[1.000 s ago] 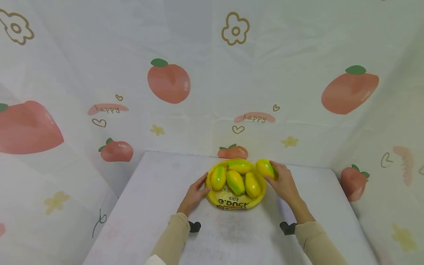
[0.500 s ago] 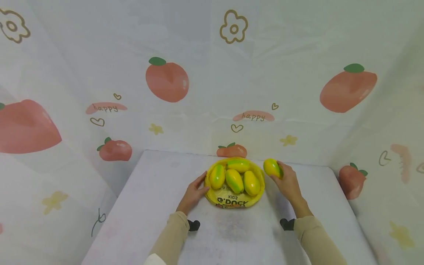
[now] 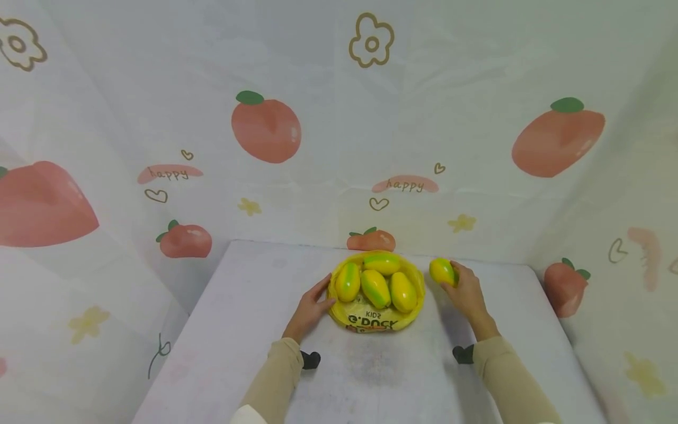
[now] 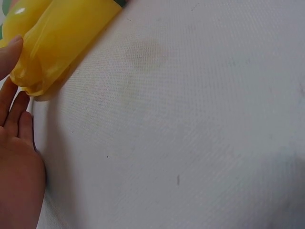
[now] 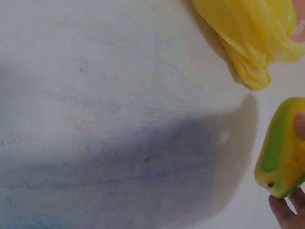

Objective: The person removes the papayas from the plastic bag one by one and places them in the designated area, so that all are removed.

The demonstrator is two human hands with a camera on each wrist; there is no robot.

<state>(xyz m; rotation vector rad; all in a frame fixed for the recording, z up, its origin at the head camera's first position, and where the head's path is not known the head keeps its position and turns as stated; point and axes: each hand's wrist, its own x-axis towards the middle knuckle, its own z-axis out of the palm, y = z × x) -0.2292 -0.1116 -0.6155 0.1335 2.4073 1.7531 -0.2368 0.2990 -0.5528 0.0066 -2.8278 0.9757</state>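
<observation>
A yellow plastic bag (image 3: 371, 320) sits on the table with its mouth spread wide, its printing upside down. Several yellow-and-green mangoes (image 3: 376, 288) lie inside it. My left hand (image 3: 308, 309) holds the bag's left edge; in the left wrist view the yellow plastic (image 4: 62, 43) lies between thumb and fingers. To the right of the bag, my right hand (image 3: 467, 294) grips another mango (image 3: 441, 271). The right wrist view shows this mango (image 5: 279, 148) apart from the bag, with its stem end low and thumb and fingers around it.
The white table (image 3: 254, 330) ends at a printed cloth wall (image 3: 318, 194) just behind the bag. Similar cloth rises at both sides. Black straps (image 3: 464, 354) sit at the wrists beside the beige sleeves.
My right hand has carried its mango rightward, away from the bag's right rim. The left hand and the bag have stayed in place.
</observation>
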